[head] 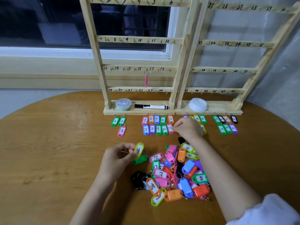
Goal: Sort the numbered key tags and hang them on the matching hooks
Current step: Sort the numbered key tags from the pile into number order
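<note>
- Round wooden table point(48, 143), two numbered hook racks point(99, 62) at its far edge; sorted rows point(158, 129) of tags lie before them, unsorted pile point(178, 172) near me.
- Left hand point(116, 157): thumb and fingertips pinch yellow tag 14 point(139, 150), held up beside the pile.
- Right hand point(188, 127): fingers curled at pink tag 11 point(170, 128) in the rows; gripped or only touched, cannot tell.
- Judgement: tags look light, stiff and smooth. Hold by the body's edges, leaving the ring free for the hook.

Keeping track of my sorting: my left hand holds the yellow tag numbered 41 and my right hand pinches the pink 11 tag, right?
Not quite. In the head view the left hand holds the yellow tag numbered 14, not 41. The right hand does pinch the pink 11 tag.
</note>
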A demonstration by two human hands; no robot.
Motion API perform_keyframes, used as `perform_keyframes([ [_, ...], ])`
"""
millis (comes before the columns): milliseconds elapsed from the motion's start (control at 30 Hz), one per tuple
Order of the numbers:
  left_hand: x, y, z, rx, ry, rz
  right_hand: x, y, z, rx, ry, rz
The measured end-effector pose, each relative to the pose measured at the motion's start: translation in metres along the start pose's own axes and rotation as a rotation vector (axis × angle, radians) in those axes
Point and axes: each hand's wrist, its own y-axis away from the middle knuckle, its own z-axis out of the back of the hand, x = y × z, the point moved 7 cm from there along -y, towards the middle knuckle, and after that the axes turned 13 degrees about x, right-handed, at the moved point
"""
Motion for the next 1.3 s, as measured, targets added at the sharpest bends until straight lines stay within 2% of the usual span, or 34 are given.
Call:
perform_keyframes([
  [133,0.001,0.000,0.001,-0.009,-0.007,-0.005,0.000,-0.008,0.000,-0.040,-0.182,0.138],
  [533,0.003,-0.001,-0.002,-0.007,0.037,0.005,0.010,-0.004,-0.004,0.039,-0.273,0.234],
  [667,0.002,0.000,-0.005,-0.021,0.099,0.018,0.016,0.029,-0.001,0.054,-0.328,0.305],
  [833,-0.004,0.005,-0.018,-0.010,0.162,0.006,0.031,0.097,-0.021,0.201,-0.438,0.400],
  [967,-0.009,0.009,-0.032,0.007,0.224,0.002,0.036,0.130,-0.035,0.225,-0.547,0.415],
  [1133,-0.015,0.018,-0.045,0.092,0.119,-0.004,0.029,0.143,-0.032,0.116,-0.606,0.410],
  [1167,-0.015,0.018,-0.042,0.056,0.039,-0.016,0.024,0.143,-0.029,0.091,-0.625,0.400],
  [1300,-0.018,0.015,-0.020,-0.120,-0.525,-0.076,-0.001,0.145,-0.011,-0.005,-0.715,0.365],
])
